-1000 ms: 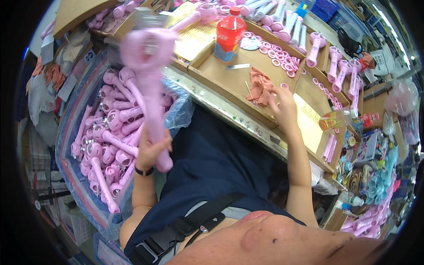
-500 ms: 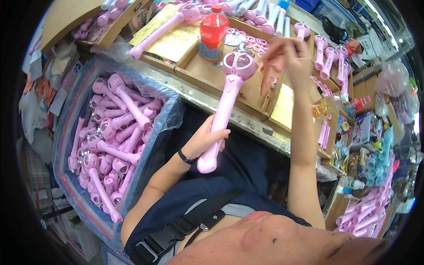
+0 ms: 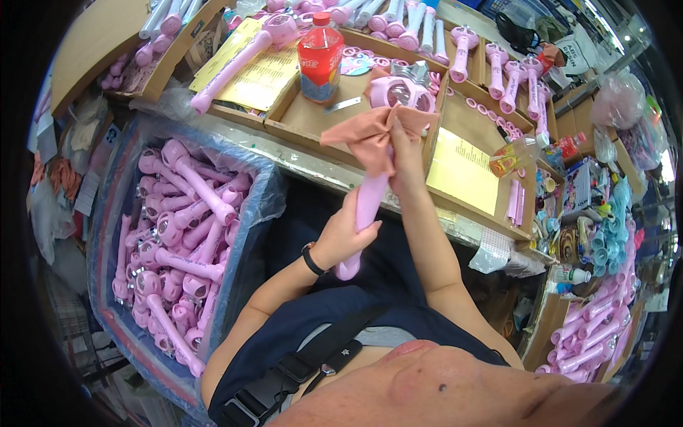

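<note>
My left hand [image 3: 343, 233] is wrapped round the lower handle of a pink toy wand [image 3: 370, 198], which stands tilted in front of me. Its round head with a clear window and a silvery top points away over the bench. Closed on a salmon-coloured cloth [image 3: 361, 139], my right hand [image 3: 404, 162] presses it against the wand just below the head. The cloth hides the neck of the wand and part of its head.
To the left stands a blue-lined bin [image 3: 267, 181] heaped with pink wands [image 3: 186, 260]. On the bench are a red-capped drink bottle [image 3: 320, 60], a metal strip [image 3: 343, 106], yellow printed sheets [image 3: 464, 171] and cardboard trays [image 3: 284, 117]. More wands [image 3: 587, 334] lie at lower right.
My right hand has brought the cloth down and left onto the wand's upper part. The wand has shifted slightly right, still in my left hand, and the view has turned a little.
</note>
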### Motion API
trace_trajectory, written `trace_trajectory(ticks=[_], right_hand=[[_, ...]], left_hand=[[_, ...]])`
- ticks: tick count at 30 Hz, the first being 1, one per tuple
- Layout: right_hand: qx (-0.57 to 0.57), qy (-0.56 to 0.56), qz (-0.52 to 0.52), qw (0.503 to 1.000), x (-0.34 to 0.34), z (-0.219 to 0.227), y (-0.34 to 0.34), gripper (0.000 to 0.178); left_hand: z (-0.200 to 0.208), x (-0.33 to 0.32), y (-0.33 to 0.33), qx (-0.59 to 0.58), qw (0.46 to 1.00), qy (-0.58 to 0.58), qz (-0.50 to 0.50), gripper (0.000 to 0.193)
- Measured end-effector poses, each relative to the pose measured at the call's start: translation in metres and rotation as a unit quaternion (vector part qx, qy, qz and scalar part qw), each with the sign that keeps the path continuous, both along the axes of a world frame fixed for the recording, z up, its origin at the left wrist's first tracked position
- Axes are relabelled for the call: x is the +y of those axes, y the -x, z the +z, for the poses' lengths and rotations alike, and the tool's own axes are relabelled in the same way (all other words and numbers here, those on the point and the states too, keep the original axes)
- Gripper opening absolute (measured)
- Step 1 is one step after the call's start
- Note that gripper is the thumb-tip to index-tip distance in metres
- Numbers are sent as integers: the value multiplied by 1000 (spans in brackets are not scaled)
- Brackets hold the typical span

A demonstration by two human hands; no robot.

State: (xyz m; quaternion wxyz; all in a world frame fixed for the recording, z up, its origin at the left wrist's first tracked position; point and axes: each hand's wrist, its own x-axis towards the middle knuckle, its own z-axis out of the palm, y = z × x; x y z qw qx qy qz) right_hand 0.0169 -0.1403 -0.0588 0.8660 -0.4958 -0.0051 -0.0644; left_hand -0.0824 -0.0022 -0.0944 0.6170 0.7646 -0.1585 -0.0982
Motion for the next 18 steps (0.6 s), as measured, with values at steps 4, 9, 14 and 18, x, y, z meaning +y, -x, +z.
trace_trajectory(ticks=[4, 9, 14, 18], right_hand=[[-8, 92, 41, 995, 13, -4, 33, 32], [112, 506, 102, 849, -1, 18, 48, 48], [21, 641, -172, 748, -9, 22, 35, 56], [-31, 249, -118, 961, -1, 3, 30, 58]], left_hand=[[8, 2, -4, 43, 994, 103, 9, 71], [19, 6, -2, 163, 956, 243, -7, 71], [17, 1, 2, 290, 910, 293, -32, 47], [13, -13, 6, 252, 938, 236, -23, 50]])
